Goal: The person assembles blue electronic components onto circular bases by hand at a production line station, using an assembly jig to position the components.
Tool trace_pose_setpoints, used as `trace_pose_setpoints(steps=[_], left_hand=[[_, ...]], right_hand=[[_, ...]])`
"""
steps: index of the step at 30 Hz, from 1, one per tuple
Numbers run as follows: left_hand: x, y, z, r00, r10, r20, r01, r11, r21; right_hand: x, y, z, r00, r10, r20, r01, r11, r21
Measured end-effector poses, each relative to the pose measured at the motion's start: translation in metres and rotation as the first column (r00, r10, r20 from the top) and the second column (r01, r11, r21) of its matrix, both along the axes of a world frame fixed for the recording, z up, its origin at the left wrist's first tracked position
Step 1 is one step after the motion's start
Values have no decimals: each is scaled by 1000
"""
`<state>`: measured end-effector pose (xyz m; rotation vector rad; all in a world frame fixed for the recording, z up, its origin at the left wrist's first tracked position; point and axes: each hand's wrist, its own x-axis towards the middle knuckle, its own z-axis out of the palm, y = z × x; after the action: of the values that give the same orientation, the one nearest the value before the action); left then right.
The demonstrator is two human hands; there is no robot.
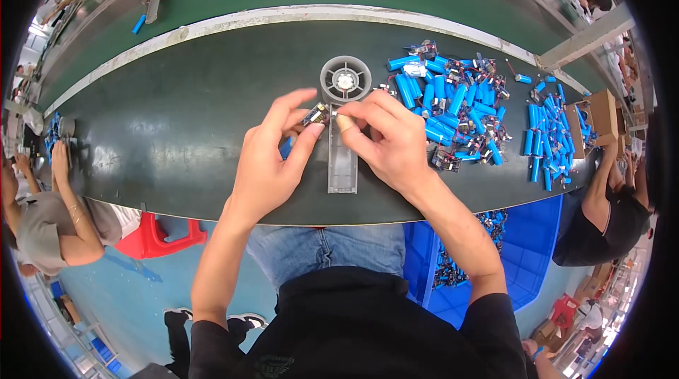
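Note:
A grey plastic fan housing lies on the dark green tabletop, with a round fan ring (346, 80) at its far end and a long open handle trough (343, 167) toward me. My left hand (265, 160) pinches a small circuit board (315, 114) between thumb and fingers, just left of the housing. A blue cylindrical battery (286, 148) shows partly behind that hand's fingers. My right hand (385, 135) is closed in a pinch over the top of the trough, below the ring. A yellowish cover (344, 122) sits on one of its fingertips. What it grips is hidden.
To the right lies a heap of blue batteries (453, 100) with boards and wires. A second pile (548, 131) and a cardboard box (601, 117) are farther right. Below the table edge stands a blue bin (527, 259). Co-workers sit left and right; a red stool (159, 236) is at left.

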<state>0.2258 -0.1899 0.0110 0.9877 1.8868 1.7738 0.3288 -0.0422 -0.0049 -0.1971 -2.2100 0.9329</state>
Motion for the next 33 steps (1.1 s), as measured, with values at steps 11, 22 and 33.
trace_pose_setpoints(steps=[11, 22, 33], left_hand=[[-20, -9, -8, 956, -283, 77, 281, 959, 34], [-26, -11, -13, 954, -294, 57, 292, 956, 37], [-29, -13, -9, 933, -335, -131, 328, 942, -74]], right_hand=[[0, 3, 2, 998, 60, -4, -60, 996, -67], [3, 3, 8, 996, 69, 63, -62, 993, -102], [4, 6, 5, 996, 83, 41, -79, 992, -94]])
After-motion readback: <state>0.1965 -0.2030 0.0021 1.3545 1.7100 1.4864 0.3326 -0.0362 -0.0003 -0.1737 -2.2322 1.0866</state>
